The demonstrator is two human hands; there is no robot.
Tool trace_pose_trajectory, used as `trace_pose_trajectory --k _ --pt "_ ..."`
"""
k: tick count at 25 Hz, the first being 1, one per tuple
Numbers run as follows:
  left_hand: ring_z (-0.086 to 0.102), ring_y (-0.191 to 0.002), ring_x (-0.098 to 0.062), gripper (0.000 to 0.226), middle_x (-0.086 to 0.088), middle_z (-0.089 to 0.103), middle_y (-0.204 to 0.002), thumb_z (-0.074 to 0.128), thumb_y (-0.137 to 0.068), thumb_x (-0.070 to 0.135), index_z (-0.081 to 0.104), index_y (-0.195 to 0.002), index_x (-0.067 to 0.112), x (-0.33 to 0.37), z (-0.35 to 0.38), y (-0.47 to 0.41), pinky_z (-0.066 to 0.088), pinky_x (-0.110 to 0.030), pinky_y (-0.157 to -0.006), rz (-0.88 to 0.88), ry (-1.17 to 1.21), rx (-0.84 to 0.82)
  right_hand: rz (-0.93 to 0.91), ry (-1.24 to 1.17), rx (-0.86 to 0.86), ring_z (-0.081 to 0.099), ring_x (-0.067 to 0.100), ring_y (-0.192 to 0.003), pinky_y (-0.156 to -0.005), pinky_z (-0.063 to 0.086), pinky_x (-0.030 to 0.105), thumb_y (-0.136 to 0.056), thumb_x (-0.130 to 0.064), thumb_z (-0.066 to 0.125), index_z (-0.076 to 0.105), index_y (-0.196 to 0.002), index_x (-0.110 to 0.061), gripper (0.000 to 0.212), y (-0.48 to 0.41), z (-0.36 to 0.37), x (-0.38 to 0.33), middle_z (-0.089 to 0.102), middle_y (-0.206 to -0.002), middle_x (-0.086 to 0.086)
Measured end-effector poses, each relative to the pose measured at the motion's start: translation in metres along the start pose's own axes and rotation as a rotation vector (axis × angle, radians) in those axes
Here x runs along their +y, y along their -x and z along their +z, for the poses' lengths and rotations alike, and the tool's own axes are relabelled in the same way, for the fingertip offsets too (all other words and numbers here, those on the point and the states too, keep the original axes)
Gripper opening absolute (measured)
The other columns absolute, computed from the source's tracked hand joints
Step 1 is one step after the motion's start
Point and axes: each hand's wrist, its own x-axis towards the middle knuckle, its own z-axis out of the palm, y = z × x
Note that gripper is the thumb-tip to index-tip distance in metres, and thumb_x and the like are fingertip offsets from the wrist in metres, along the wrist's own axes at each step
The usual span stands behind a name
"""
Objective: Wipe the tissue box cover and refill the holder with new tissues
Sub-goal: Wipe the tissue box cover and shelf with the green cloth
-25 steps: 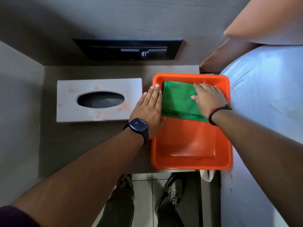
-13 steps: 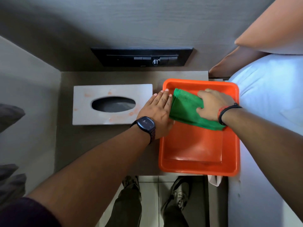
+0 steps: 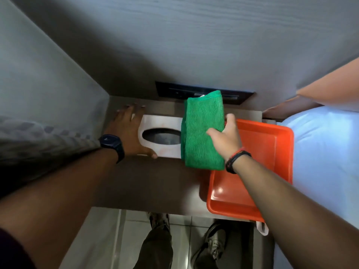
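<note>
A white tissue box cover [image 3: 155,124] with a dark oval slot and faint orange stains lies on the brown bedside table [image 3: 151,183]. My left hand [image 3: 128,131] rests on the cover's left end, fingers spread and thumb at its near edge. My right hand [image 3: 225,138] holds a folded green cloth [image 3: 202,133] lifted above the cover's right end, hiding that part. The slot looks dark inside; no tissues show.
An orange plastic tray [image 3: 272,152] sits on the right of the table, overhanging its near edge. A black wall panel [image 3: 171,90] is behind. A white bed [image 3: 320,162] and a pillow [image 3: 330,84] lie right. A grey wall stands left. My shoes [image 3: 209,247] are below.
My right hand lifted the green cloth out of the orange tray and carried it left over the cover. My left hand moved from the tray's edge to the cover's left end.
</note>
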Motion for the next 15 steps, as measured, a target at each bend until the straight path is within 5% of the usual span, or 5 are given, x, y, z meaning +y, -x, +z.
trace_pose_trajectory --k 3,5,8,11,15 --pt "0.007 -0.141 -0.030 0.157 -0.010 0.010 -0.156 0.069 -0.021 0.081 -0.002 -0.147 0.021 -0.015 0.016 -0.003 0.007 -0.046 -0.114 0.063 -0.049 -0.094 0.089 0.135 0.027 0.061 0.034 -0.081 -0.064 0.044 0.035 -0.079 -0.012 0.059 0.037 -0.122 -0.014 0.048 -0.003 0.026 0.024 0.061 -0.096 0.008" --pt "0.000 -0.142 -0.029 0.160 -0.011 0.003 -0.157 0.073 -0.023 0.077 -0.009 -0.147 0.017 -0.016 0.024 -0.006 0.001 -0.044 -0.114 0.120 -0.075 -0.122 -0.008 0.278 0.137 0.058 0.037 -0.089 -0.067 0.038 0.033 -0.078 -0.013 0.059 0.035 -0.126 -0.010 0.054 0.002 0.035 0.031 0.056 -0.096 0.012" --pt "-0.007 -0.142 -0.029 0.161 -0.012 -0.004 -0.157 0.074 -0.028 0.076 -0.016 -0.145 0.012 -0.016 0.032 -0.015 -0.004 -0.043 -0.114 0.153 -0.138 -0.107 -0.322 0.524 0.253 0.040 0.042 -0.124 -0.101 0.035 0.041 -0.074 -0.020 0.060 0.029 -0.139 -0.003 0.074 0.005 0.048 0.035 0.041 -0.135 0.025" --pt "-0.004 -0.142 -0.029 0.160 -0.012 0.000 -0.157 0.071 -0.028 0.078 -0.014 -0.145 0.011 -0.019 0.035 -0.021 -0.003 -0.043 -0.114 0.154 -0.163 -0.078 -0.446 0.875 0.073 0.010 0.038 -0.144 -0.117 0.012 0.050 -0.088 -0.045 0.044 0.016 -0.149 -0.017 0.073 -0.001 0.060 0.043 0.012 -0.157 0.019" --pt "0.001 -0.142 -0.031 0.158 -0.014 0.008 -0.155 0.078 -0.029 0.071 -0.007 -0.146 0.009 -0.020 0.038 -0.021 -0.002 -0.041 -0.113 0.162 -0.090 -0.074 -0.420 0.921 0.086 0.005 0.035 -0.146 -0.118 0.011 0.051 -0.094 -0.048 0.029 0.015 -0.150 -0.019 0.064 -0.005 0.077 0.054 0.010 -0.160 0.011"
